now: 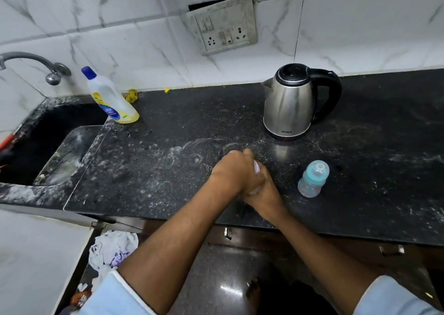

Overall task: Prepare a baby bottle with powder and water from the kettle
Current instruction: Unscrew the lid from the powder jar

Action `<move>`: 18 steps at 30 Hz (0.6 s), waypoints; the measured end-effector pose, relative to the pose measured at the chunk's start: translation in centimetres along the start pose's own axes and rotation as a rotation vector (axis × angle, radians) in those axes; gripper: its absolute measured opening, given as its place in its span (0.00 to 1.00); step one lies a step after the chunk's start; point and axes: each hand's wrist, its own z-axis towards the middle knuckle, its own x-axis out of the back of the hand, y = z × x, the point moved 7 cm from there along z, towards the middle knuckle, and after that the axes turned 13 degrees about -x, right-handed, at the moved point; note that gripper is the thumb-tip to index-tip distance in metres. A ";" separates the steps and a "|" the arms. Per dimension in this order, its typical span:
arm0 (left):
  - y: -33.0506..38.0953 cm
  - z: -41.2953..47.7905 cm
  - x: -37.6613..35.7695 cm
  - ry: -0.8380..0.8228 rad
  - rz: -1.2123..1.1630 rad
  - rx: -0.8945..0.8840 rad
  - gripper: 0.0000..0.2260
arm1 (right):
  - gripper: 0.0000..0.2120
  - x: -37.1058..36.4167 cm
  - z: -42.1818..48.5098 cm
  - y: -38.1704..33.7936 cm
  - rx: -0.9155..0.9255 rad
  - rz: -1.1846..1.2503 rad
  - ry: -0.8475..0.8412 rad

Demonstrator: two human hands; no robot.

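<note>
My two hands meet over the middle of the black counter (pixel 168 127). My left hand (pixel 231 169) lies on top, and my right hand (pixel 263 194) is pressed against it from below. Between them peeks a small pale pink object (pixel 256 166); most of it is hidden and I cannot tell what it is. The baby bottle (pixel 312 179), clear with a teal collar and teat, stands upright on the counter just right of my hands, untouched. The steel kettle (pixel 289 103), with black lid and handle, stands behind my hands near the wall.
A dish soap bottle (pixel 113 98) leans at the counter's back left, beside a yellow scrubber (pixel 131 94). The sink (pixel 48 141) and tap (pixel 31 62) are at far left. A wall socket (pixel 223 26) hangs above the kettle. A crumpled cloth (pixel 115 247) lies on the floor.
</note>
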 end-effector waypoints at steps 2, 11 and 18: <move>-1.5 -0.4 0.8 0.142 -0.155 0.058 0.25 | 0.45 0.0 -0.1 0.0 -0.002 0.005 0.000; -14.3 -5.8 -5.9 0.825 -1.369 0.310 0.28 | 0.44 0.0 -0.2 -0.5 0.028 -0.056 0.015; -15.0 -7.0 -10.6 0.801 -0.747 0.291 0.28 | 0.45 -0.1 -0.6 -0.5 0.029 -0.055 -0.005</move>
